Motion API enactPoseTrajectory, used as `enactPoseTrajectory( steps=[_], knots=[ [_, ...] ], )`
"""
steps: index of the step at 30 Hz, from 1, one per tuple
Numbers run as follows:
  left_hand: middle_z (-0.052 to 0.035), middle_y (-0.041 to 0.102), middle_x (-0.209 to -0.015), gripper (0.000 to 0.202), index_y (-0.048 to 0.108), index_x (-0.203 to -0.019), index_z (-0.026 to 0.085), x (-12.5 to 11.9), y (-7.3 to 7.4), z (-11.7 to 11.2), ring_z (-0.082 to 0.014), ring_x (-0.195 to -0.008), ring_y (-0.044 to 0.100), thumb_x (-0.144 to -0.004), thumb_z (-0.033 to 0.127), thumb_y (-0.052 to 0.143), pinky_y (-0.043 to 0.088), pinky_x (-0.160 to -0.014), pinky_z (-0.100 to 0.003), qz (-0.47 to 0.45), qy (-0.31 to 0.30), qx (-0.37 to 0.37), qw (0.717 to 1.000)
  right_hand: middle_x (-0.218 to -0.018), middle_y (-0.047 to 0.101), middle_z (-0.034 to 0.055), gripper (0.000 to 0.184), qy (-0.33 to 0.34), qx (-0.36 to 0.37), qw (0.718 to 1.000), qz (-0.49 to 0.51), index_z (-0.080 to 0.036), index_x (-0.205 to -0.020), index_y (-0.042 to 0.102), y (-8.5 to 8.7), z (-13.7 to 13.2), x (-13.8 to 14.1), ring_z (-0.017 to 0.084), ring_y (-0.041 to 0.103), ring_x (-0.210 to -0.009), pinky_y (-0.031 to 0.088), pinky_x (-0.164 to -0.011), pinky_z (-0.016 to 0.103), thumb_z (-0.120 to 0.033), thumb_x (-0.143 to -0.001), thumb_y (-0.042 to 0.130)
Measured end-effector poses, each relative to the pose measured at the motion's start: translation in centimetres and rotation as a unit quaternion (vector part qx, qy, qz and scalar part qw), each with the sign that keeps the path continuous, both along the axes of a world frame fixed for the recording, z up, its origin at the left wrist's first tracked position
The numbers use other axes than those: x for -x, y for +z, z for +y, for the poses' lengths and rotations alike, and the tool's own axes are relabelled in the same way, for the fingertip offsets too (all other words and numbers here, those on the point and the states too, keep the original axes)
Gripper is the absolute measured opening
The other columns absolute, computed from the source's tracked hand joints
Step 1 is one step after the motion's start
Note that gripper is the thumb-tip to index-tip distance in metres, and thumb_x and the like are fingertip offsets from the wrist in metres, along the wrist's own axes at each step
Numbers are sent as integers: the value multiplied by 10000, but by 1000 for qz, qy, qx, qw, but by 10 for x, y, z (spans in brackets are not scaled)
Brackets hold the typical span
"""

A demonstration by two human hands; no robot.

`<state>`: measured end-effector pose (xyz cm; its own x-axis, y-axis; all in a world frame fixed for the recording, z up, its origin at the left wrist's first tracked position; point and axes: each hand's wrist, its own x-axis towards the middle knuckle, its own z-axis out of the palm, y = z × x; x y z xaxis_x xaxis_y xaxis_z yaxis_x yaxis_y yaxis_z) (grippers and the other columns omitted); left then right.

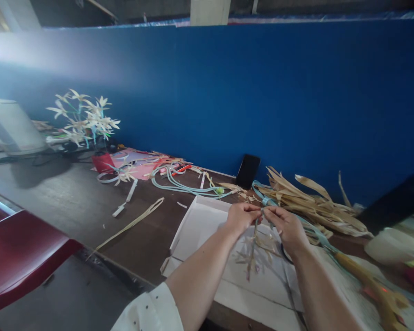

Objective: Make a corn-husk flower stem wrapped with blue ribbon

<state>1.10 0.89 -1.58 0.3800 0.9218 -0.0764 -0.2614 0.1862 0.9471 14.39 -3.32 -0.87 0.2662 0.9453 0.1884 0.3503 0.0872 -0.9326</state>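
My left hand (240,219) and my right hand (287,226) meet over an opened white cardboard box (200,225). Both sets of fingers are closed in a pinch on the top end of a flower stem (252,253). Its pale, dried-looking petals hang downward above the cardboard. Exactly where each fingertip grips is partly hidden. Just beyond the right hand lies a pile of dried husks (307,202). A yellow glue gun (369,285) with a small red light rests right of my right forearm.
A dark phone (248,171) leans on the blue partition (296,92). Left stand pale flowers (89,117) in a red pot (102,162). Coiled light-blue cord (172,186), pink paper (138,170) and a pale strip bundle (134,223) lie on the table. A red chair (24,257) is lower left.
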Motion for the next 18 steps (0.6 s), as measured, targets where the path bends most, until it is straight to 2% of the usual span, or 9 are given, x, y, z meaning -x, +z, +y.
enactPoseTrajectory(
  steps=[4,7,10,13,18],
  knots=[
    [-19,657,-616,179,712,-811,141,2,-1,1,-113,-578,573,-688,246,635,465,-604,-225,138,34,-96,985,-664,645,20,338,-30,-2,997,-66,-168,-778,678,2,1,2,169,558,-629,417,-594,268,-491,-694,628],
    [-26,677,-660,173,710,-791,155,5,-2,2,-115,-599,579,-698,257,607,453,-597,-217,183,53,-105,976,-685,661,27,330,-63,-3,993,-98,-172,-795,684,3,1,1,175,569,-644,422,-612,274,-482,-696,630],
    [-29,670,-656,149,696,-740,151,3,-9,6,-109,-579,567,-705,255,596,452,-584,-218,157,45,-89,983,-720,671,38,360,-97,-20,991,-92,-166,-838,682,2,0,-2,178,579,-661,429,-632,279,-492,-692,638],
    [-24,644,-614,127,673,-699,139,0,-14,11,-100,-541,551,-710,246,605,460,-578,-223,96,34,-55,993,-745,674,44,394,-96,-30,992,-74,-160,-888,671,-2,0,-5,175,580,-661,435,-636,281,-498,-688,643],
    [1,595,-543,77,622,-638,135,1,-9,11,-88,-496,521,-687,191,645,452,-555,-222,21,26,14,999,-808,677,69,432,-126,-43,990,-50,-150,-964,652,-8,2,-11,183,587,-683,446,-645,296,-489,-699,618]
  ],
)
